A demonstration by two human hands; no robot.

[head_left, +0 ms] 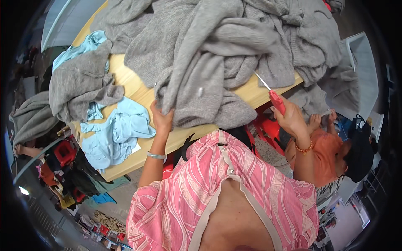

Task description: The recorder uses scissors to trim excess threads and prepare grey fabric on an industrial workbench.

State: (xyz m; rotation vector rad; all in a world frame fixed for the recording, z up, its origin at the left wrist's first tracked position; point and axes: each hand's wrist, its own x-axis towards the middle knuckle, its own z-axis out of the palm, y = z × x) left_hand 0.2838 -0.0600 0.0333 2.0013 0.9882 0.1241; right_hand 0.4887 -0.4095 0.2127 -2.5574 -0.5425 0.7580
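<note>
Holding grey knit garment (199, 98) in left fingers (156, 110) at near edge of desk (123, 74). Gripping red-handled pointed tool (277, 101) in right fingers (281, 119) above near edge, toward right end, tip by grey knit. Showing grey knit pile (314, 31) toward far edge, light blue cloth (121, 131) at near left corner, co-worker in orange (322, 154) off right end.

Grey sweaters (199, 100) and pale blue cloth (125, 125) stood out against a yellow table (130, 83) and a bright red-handled tool (277, 102). A pink shirt (190, 175) carried wavy pale stripes, while a nearby top (323, 152) was orange and a cap (359, 152) black.
</note>
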